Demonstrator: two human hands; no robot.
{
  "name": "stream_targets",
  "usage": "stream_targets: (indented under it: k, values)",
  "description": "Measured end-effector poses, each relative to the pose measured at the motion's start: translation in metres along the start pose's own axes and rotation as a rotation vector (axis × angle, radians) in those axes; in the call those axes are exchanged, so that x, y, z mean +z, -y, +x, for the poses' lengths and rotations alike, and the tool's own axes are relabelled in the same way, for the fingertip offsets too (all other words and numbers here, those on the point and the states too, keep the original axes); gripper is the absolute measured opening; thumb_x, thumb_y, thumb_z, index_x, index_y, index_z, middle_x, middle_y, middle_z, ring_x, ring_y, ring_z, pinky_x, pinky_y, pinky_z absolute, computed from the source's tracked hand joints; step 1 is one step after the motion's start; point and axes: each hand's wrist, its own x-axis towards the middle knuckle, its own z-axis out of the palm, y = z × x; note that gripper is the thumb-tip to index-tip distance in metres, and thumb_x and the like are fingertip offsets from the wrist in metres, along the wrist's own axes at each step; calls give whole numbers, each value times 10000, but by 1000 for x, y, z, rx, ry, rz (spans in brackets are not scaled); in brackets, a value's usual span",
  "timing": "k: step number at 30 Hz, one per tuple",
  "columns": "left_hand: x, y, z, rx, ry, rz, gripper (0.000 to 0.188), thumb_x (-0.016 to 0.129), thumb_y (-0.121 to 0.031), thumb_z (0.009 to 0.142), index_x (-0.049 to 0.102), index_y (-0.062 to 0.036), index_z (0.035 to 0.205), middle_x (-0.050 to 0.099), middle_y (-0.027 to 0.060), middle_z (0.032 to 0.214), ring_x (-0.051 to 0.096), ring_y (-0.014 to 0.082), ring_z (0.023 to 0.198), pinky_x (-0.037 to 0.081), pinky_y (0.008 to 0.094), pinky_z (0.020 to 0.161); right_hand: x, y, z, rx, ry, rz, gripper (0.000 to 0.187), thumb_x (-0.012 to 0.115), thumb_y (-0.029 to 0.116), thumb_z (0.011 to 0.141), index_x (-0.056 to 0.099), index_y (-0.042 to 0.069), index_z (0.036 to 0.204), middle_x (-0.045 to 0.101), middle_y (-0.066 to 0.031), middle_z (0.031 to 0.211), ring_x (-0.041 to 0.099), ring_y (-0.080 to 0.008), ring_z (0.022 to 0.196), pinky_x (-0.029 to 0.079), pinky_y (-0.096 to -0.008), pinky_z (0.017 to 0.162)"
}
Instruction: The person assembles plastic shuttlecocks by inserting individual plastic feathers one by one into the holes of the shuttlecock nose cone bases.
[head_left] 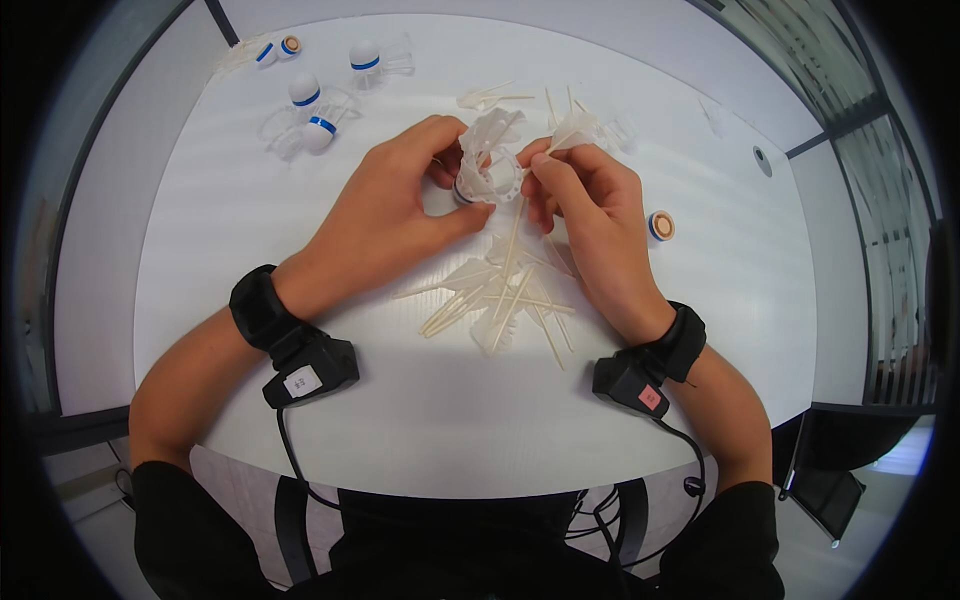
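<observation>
Near the middle of the table, my left hand (385,200) is closed round a partly feathered shuttlecock (490,183). Its ring has a row of small holes, and white feathers stand up from the far left side. Close beside the ring, my right hand (600,215) pinches a single white feather (573,131) between thumb and fingers, the vane pointing away from me. Whether its quill touches the ring I cannot tell. Just below both hands lies a loose pile of white feathers (490,300) with pale quills, crossing one another.
Shuttlecock heads (305,90) with blue bands and clear plastic parts lie at the far left. A cork base (661,226) sits right of my right hand. More feathers (490,98) lie beyond my hands. Black wrist devices (310,368) trail cables over the table's near edge.
</observation>
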Motion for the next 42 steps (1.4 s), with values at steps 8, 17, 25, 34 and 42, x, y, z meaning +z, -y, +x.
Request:
stream_targets:
  k: [8,17,25,34,42]
  values:
    - [1,1,0,-3,8,-1,397,767,-115,791,590,19,1119,607,105,936,578,222,847,495,328,808,-2,-1,-1,2,-2,25,178,602,118,975,677,-41,999,647,-32,808,569,-74,691,457,-232,624]
    - [2,3,-1,22,-8,-9,401,768,-127,803,590,9,1134,612,95,940,573,221,838,494,328,803,-2,0,-1,-46,10,79,173,626,129,977,703,-19,1025,669,-40,834,585,-78,687,427,-219,573]
    - [2,2,-1,-7,-12,21,389,761,-143,812,594,2,1132,626,94,945,577,221,832,496,332,807,-2,1,-3,-79,-38,103,163,629,126,976,712,-2,1034,676,-39,833,576,-76,675,393,-213,543]
    - [1,1,-1,8,3,-3,383,752,-135,813,595,0,1136,624,86,960,576,220,844,495,332,818,-4,0,-2,-59,-29,105,180,620,136,983,716,-12,1020,685,-38,840,577,-74,668,403,-216,562]
    - [2,1,-1,19,-11,-46,397,757,-143,814,596,3,1146,624,88,946,570,224,828,491,337,802,-3,4,-2,-45,-8,82,216,595,147,995,723,-27,994,697,-61,884,572,-94,670,409,-235,585]
